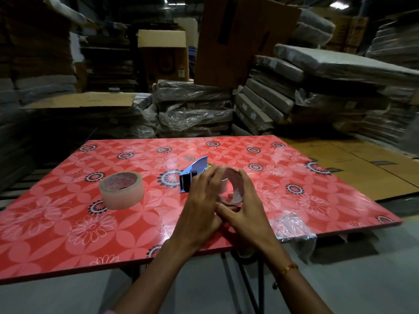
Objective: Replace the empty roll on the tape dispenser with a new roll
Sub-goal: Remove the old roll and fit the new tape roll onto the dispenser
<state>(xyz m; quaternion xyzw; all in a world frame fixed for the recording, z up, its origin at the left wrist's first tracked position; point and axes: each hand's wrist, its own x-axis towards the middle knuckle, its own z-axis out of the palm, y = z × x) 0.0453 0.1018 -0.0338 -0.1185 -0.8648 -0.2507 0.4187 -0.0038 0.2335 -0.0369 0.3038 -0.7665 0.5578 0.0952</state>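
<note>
Centre of frame, glossy red floral worktop [68, 223]: left hand [199, 200] and right hand [244, 207], each grip closed round 1 thin empty roll [235, 189] on blue tape dispenser [192, 175]; 1 full translucent new roll [122, 190] lies flat, left.

worktop [68, 223] glossy red floral laminate, pretty shiny. new roll [122, 190] matt translucent tape. dispenser [192, 175] smooth blue plastic. far bundles [195, 116] in crinkly clear plastic wrap, cardboard [247, 39] matt brown.

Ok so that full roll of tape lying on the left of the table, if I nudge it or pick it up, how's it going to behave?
The new roll lies flat on the red table, so a nudge would probably slide it, not roll it. It looks thickly wound, likely firm and fairly heavy for its size. Stood on edge, it would probably roll.
</note>
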